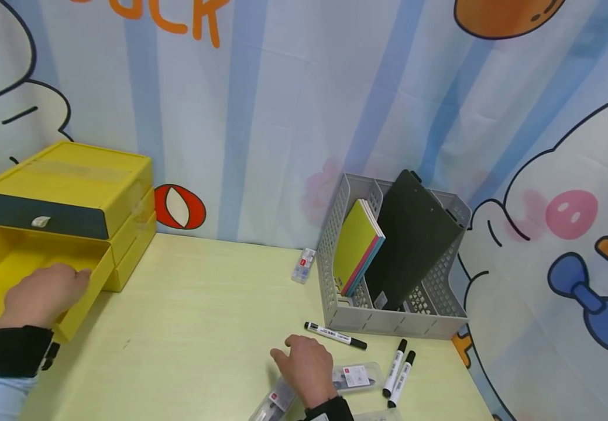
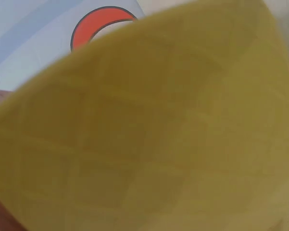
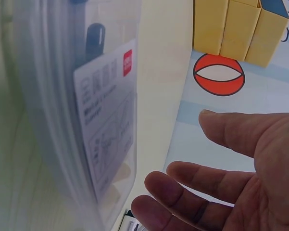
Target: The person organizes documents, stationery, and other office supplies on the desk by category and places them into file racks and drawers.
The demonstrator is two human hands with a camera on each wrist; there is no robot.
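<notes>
Table (image 1: 203,304) carries a yellow drawer unit (image 1: 72,175), well left of the gray file organizer (image 1: 393,320). Its yellow drawer (image 1: 99,279) is pulled out. Left hand (image 1: 43,292) is at that drawer; fingers mostly hidden, can't tell if gripping. Right hand (image 1: 306,368) is released, fingers apart, among clear plastic cases (image 1: 357,376) in front of organizer. Black-capped markers (image 1: 335,335) lie there too.

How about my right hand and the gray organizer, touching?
Apart: in the head view, a marker and tabletop show between the right hand and the gray organizer.
</notes>
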